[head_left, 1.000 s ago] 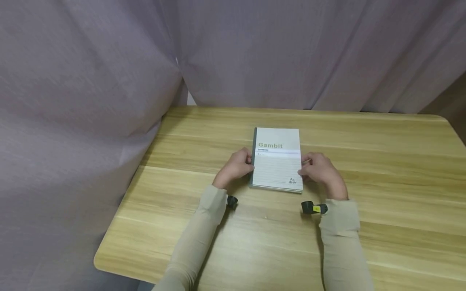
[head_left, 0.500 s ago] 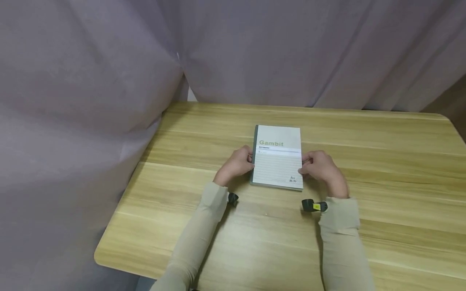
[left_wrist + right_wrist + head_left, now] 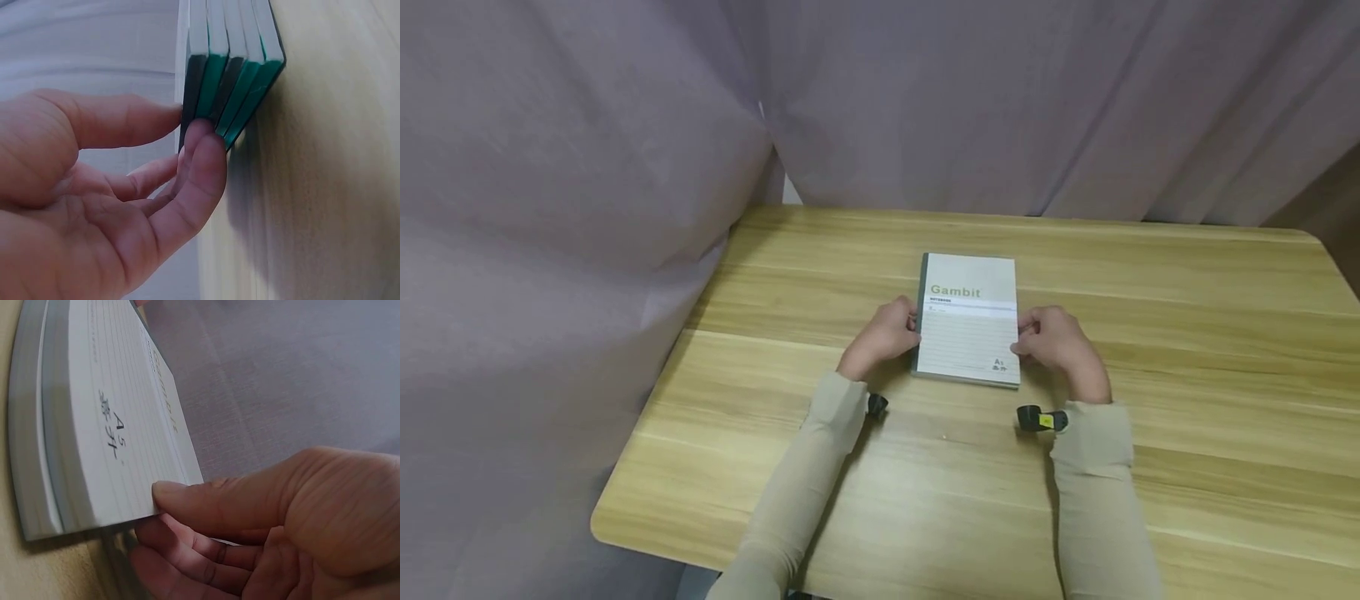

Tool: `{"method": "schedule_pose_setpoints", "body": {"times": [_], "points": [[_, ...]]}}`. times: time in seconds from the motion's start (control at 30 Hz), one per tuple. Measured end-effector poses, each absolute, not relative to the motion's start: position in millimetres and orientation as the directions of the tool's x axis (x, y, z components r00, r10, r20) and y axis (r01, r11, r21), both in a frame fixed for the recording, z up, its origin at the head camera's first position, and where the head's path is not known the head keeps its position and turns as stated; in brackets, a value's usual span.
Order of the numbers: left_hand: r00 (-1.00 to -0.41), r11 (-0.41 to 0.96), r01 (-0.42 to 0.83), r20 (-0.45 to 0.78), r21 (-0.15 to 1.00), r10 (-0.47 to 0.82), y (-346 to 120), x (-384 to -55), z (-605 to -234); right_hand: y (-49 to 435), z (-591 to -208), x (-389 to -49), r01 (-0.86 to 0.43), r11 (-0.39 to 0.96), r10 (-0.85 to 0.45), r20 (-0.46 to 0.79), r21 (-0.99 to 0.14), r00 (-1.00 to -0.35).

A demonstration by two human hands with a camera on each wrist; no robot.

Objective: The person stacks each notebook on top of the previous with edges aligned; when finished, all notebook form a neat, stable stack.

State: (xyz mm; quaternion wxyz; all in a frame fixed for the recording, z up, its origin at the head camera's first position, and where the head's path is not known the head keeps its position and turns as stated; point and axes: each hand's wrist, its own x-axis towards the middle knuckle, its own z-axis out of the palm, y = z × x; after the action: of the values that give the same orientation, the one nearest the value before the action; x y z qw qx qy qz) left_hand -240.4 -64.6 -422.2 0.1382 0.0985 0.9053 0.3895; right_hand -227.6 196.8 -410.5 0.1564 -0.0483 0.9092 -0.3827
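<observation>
A stack of several notebooks (image 3: pixel 967 333) lies on the wooden table, its top white cover marked "Gambit" and A5. Dark and green spines (image 3: pixel 209 87) show along its left side in the left wrist view. My left hand (image 3: pixel 886 333) holds that spine side, thumb near the top cover and fingertips against the spines. On the opposite side, my right hand (image 3: pixel 1056 342) grips the page edges. Its thumb (image 3: pixel 187 500) presses the top cover's edge in the right wrist view, with the other fingers bent below, partly hidden by the stack.
The wooden table (image 3: pixel 1187 350) extends around the stack, its rounded left front corner in view. Grey-purple curtains (image 3: pixel 910 100) hang behind it and along its left side. A black wrist camera (image 3: pixel 1037 418) sits by the right sleeve, another (image 3: pixel 877 406) by the left.
The head view has shifted slightly, so table, stack and hands appear a little higher. Both hands keep their places at the sides of the notebooks.
</observation>
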Motion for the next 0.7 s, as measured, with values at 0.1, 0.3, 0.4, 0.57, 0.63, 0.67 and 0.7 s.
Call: {"method": "schedule_pose_setpoints", "body": {"times": [0.1, 0.3, 0.4, 0.57, 0.63, 0.67, 0.7], "points": [[-0.943, 0.674, 0.067, -0.174, 0.736, 0.284, -64.8, -241.8, -422.0, 197.5, -409.3, -229.1, 0.037, 0.692, -0.210, -0.250, -0.720, -0.945], [-0.939, 0.666, 0.045, -0.196, 0.745, 0.283, -64.3, -242.1, -426.8, 198.5, -411.7, -229.0, 0.034, 0.689, -0.216, -0.250, -0.724, -0.944], [-0.938, 0.653, 0.028, -0.206, 0.757, 0.279, -63.2, -242.2, -428.5, 199.4, -414.3, -228.6, 0.034, 0.692, -0.213, -0.249, -0.722, -0.945], [-0.938, 0.622, 0.002, -0.214, 0.783, 0.273, -61.2, -246.0, -430.1, 201.9, -416.2, -233.0, 0.058, 0.684, -0.195, -0.258, -0.727, -0.946], [-0.939, 0.610, 0.001, -0.209, 0.792, 0.273, -61.5, -248.0, -430.6, 200.4, -415.2, -234.7, 0.062, 0.692, -0.178, -0.253, -0.719, -0.951], [-0.940, 0.608, 0.002, -0.206, 0.794, 0.271, -61.9, -248.9, -431.0, 199.1, -414.9, -235.4, 0.060, 0.700, -0.172, -0.249, -0.712, -0.953], [-0.942, 0.611, 0.006, -0.200, 0.792, 0.269, -62.4, -249.6, -431.1, 197.4, -414.7, -235.8, 0.054, 0.708, -0.166, -0.241, -0.704, -0.956]]}}
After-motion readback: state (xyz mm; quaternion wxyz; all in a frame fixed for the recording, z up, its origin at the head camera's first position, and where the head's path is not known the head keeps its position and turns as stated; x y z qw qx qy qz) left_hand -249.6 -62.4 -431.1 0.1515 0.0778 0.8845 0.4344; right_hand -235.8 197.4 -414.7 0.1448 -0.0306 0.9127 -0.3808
